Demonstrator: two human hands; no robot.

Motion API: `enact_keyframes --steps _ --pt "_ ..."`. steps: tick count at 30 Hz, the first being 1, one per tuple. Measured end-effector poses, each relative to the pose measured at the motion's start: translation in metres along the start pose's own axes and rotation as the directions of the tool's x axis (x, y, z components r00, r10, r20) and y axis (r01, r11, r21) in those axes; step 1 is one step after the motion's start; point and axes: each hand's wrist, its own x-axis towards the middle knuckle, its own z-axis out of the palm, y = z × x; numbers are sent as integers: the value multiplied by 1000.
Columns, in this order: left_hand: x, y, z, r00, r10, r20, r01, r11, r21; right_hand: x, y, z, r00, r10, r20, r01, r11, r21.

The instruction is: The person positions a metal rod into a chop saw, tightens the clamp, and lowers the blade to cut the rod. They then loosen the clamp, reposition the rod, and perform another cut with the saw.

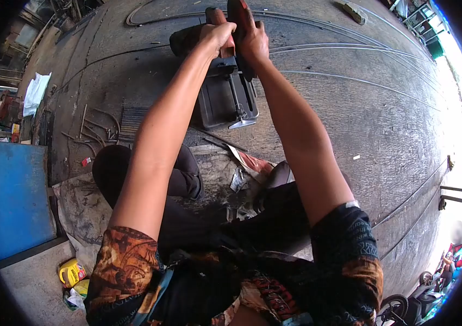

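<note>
Both my arms reach forward to a dark machine with a grey rectangular base (213, 103) on the floor. My left hand (219, 37) is wrapped round a red part (228, 48) at the top of the machine. Beside it, my right hand (255, 42) grips a dark red guard (240, 16). The hands are close together, and the palm sides are hidden. Nearer me on the base are a threaded rod and a metal crank handle (242, 124).
Long thin rods (350, 50) lie beyond and right of the machine. Bent bars (92, 136) lie left. A blue panel (11, 195), a yellow container (71, 273) and a cloth (258, 163) are nearer. At lower right are a person (451, 255) and a motorcycle (416, 304).
</note>
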Motion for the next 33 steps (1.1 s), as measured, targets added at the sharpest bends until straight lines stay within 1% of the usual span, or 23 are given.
enact_keyframes --steps 1,3,4,6,7,8,9,12,13,15,16,18,19,21,24,26,27,29,30,32,33 --pt "-1 -1 0 999 -19 26 19 1000 15 -3 3 0 1000 0 4 0 1000 0" --pt "-10 0 -1 1000 -26 6 26 999 42 -7 0 -7 988 133 84 -140 987 81" --pt "-15 1 0 1000 -29 -10 30 997 69 -9 3 -6 988 132 85 -139 987 82" --pt "-22 -3 2 999 -43 -6 44 997 59 -15 13 0 997 71 43 -72 997 10" --pt "-25 -5 2 998 -58 0 58 997 50 -19 18 4 997 72 43 -72 997 11" --pt "-28 -10 4 999 -17 -47 19 999 47 -24 19 4 998 56 6 -56 998 35" --pt "-28 -13 5 999 -18 -47 20 999 47 -29 20 5 999 40 -31 -39 998 58" --pt "-38 -27 5 1000 0 27 -4 993 116 -40 24 5 999 37 -30 -35 997 67" --pt "-40 -30 7 1000 1 27 -4 993 117 -44 25 4 999 37 -31 -35 997 68" --pt "-43 -39 11 999 11 -49 0 977 213 -53 25 1 998 58 23 -59 996 73" --pt "-44 -44 11 999 21 -30 -14 978 209 -57 24 0 998 58 22 -59 995 75" --pt "-52 -45 12 999 27 -37 -18 975 222 -63 25 0 998 -17 -62 22 996 87" --pt "-57 -46 13 999 31 -43 -20 972 234 -65 26 1 998 -17 -62 22 996 89" --pt "-68 -42 12 999 23 -28 -16 978 209 -68 26 0 999 15 -37 -12 997 78" --pt "-74 -40 13 1000 5 6 -6 987 161 -72 26 -1 999 -8 -53 13 995 98" --pt "-75 -44 15 997 67 -30 -62 988 140 -74 27 -2 999 -15 -50 20 994 105" --pt "-74 -46 15 997 69 -30 -64 988 142 -75 27 -2 999 -21 -46 25 994 109" --pt "-72 -50 17 1000 20 -18 -18 991 136 -76 28 -1 999 -18 -49 23 994 108" --pt "-71 -54 17 1000 21 -18 -18 990 137 -77 29 0 999 -16 -49 21 994 106" --pt "-71 -58 18 991 118 -56 -106 977 187 -79 29 0 999 -10 -51 16 994 110" --pt "-71 -59 19 991 119 -55 -107 977 187 -80 29 -1 999 -7 -51 13 994 112"
